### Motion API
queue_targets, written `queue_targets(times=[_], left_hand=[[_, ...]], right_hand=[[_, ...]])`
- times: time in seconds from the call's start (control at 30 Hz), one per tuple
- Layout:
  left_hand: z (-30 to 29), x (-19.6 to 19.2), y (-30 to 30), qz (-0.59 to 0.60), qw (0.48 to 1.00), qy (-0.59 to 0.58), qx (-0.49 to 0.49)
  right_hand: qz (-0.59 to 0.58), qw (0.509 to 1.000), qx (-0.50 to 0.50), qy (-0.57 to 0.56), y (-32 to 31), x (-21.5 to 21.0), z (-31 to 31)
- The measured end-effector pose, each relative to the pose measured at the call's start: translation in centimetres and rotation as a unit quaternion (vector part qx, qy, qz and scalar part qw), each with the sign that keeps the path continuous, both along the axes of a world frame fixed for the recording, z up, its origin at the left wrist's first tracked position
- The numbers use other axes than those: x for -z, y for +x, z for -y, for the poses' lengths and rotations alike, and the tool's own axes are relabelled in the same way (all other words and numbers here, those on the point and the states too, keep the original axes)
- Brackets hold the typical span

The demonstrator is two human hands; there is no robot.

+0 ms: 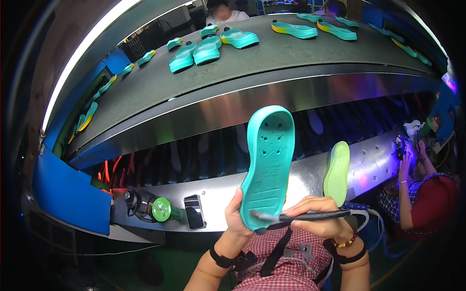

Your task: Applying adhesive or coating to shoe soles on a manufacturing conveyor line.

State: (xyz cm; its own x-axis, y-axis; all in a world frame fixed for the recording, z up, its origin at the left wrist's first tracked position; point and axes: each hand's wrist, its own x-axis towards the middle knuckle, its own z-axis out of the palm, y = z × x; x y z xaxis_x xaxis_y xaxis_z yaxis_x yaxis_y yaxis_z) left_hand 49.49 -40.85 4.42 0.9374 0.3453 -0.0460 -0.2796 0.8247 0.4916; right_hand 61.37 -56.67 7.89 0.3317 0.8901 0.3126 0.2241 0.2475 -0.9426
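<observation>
A teal shoe sole (272,162) stands nearly upright before me, its hollow inner face with small round holes turned toward me. My left hand (236,216) grips it by the lower left edge. In my right hand (315,224) is a brush (318,215) with a dark handle, held level and pinched between the fingers. The brush's bristle end lies over the lower part of the sole's inner face; whether it touches the surface I cannot tell. Right of the sole, a pale green insole (336,169) rests on the metal ledge, just beyond my right hand.
A dark conveyor belt (272,58) carries several teal and yellow soles (208,50). On the metal ledge (303,177) are a phone (194,212), a dark bottle (141,203) and a green-lidded bottle (162,209). A co-worker (412,203) works at right; others sit beyond the belt.
</observation>
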Motion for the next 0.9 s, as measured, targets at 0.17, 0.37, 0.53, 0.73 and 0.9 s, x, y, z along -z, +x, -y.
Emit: queue_targets(times=[0.17, 0.37, 0.53, 0.73, 0.9], left_hand=[[-0.8, -0.5, 0.3, 0.019, 1.000, 0.006, 0.017], [-1.9, -1.7, 0.5, 0.007, 0.984, -0.073, 0.160], [-1.7, -2.1, 1.0, -0.166, 0.950, 0.081, 0.253], [-1.6, -2.6, 0.8, -0.205, 0.931, 0.117, 0.279], [-1.6, -2.4, 0.5, -0.267, 0.908, 0.139, 0.291]], right_hand=[[-0.011, 0.997, -0.075, -0.008, 0.5, -0.5, 0.2], [0.023, 0.986, -0.164, 0.034, 0.4, -1.2, 0.9], [0.164, 0.962, -0.213, -0.045, 2.5, -1.3, 1.1], [0.158, 0.965, -0.207, -0.038, 3.2, -1.6, 1.6], [0.301, 0.921, -0.227, -0.102, 4.0, -1.9, 2.0]])
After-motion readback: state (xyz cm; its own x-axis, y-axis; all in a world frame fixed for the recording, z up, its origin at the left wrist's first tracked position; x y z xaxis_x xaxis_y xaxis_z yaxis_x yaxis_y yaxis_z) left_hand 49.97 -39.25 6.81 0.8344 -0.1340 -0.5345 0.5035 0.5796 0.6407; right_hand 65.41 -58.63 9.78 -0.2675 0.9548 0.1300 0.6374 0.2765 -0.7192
